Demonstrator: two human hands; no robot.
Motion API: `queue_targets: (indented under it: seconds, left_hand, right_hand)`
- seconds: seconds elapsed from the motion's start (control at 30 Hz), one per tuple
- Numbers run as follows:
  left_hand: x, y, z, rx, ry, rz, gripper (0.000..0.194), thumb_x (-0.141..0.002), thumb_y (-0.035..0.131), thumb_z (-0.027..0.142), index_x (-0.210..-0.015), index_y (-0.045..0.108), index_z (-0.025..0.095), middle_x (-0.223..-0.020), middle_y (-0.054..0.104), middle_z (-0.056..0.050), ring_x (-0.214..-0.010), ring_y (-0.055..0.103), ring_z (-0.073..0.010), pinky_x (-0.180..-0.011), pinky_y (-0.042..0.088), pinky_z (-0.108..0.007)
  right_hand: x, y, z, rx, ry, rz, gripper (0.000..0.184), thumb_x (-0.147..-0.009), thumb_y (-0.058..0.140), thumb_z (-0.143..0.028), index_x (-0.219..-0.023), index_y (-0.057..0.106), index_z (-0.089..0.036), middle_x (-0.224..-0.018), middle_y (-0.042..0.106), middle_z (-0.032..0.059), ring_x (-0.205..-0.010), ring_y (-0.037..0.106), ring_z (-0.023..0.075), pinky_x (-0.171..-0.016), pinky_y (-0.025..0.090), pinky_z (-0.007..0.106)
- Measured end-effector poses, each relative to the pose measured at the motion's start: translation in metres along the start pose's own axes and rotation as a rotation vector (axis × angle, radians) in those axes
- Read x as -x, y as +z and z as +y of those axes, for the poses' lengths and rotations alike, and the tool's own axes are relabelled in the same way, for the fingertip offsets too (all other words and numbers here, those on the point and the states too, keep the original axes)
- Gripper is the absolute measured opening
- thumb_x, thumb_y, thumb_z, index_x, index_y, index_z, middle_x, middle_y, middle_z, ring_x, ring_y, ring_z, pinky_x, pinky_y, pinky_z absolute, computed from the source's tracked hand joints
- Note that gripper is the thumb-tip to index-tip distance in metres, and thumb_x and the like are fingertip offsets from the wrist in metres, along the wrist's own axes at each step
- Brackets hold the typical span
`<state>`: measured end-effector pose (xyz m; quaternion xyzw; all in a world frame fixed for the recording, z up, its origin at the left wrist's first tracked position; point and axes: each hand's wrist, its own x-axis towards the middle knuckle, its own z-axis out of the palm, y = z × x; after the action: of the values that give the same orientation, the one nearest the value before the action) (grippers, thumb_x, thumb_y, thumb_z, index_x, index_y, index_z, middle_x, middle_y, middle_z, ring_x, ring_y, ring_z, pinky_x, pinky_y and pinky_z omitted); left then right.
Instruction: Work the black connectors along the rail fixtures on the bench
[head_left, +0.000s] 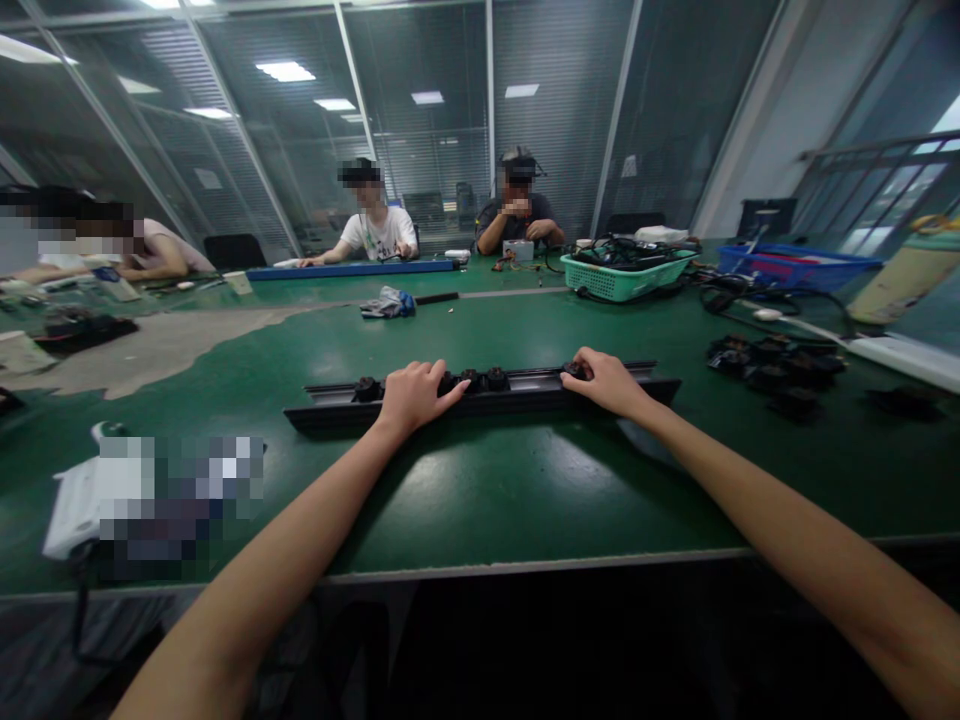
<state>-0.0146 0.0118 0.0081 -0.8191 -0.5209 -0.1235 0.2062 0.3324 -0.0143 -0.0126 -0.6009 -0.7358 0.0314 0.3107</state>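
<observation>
A long black rail (525,401) with an open channel lies crosswise on the green table. Several small black blocks, which look like socket modules (495,379), sit in its channel, mostly left of the middle. My left hand (412,395) lies over the rail's left half, fingers curled over the far side and thumb stretched along the blocks; it hides part of the row. Toward the right end, my right hand (609,382) pinches another black socket module (573,370) between thumb and fingers, at the channel. A bare stretch of channel shows between that module and the others.
Loose black modules (776,365) lie in a pile at the right. Behind them are a green basket (619,280) of cables and a blue basket (795,265). A grey-and-blue cloth bundle (388,303) lies beyond the rail. A white device (75,500) is at left. Several people sit across the table.
</observation>
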Motion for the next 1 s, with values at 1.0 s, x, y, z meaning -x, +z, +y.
queue_targets:
  seconds: [1.0]
  left_hand:
    - [0.0000,-0.0009,0.0003,-0.006,-0.002,0.002,0.070,-0.101,0.023,0.074,-0.101,0.066,0.019,-0.098,0.075,-0.015,-0.094,0.069,-0.0313,-0.067,0.040,-0.034]
  right_hand:
    - [0.0026,-0.0056,0.0065,0.127,0.132,-0.018,0.030,-0.087,0.061,-0.051,-0.089,0.049,-0.024,-0.092,0.068,0.0101,-0.083,0.061,0.0248,-0.072,0.041,0.034]
